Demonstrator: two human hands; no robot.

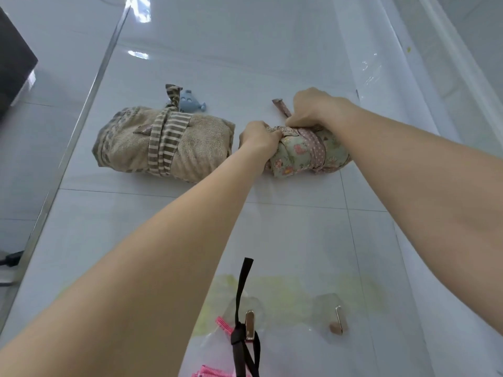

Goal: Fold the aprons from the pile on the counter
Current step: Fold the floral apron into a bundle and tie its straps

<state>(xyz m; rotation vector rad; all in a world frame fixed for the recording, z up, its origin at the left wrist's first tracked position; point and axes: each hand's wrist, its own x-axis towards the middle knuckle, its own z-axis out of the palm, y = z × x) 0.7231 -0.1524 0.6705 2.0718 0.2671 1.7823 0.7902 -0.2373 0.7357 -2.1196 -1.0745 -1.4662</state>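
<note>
A floral apron lies rolled into a bundle on the white counter, wound with its pink dotted strap. My left hand grips the bundle's left end, fingers curled into the fabric. My right hand pinches the strap on top of the bundle; a loose strap end sticks out beyond it. To the left lies a beige terry apron, rolled and tied with a striped strap.
A small blue fish-shaped piece sits behind the beige bundle. Near me, metal hooks hold a black strap and pink striped fabric. A dark box stands at the far left past the counter's metal edge.
</note>
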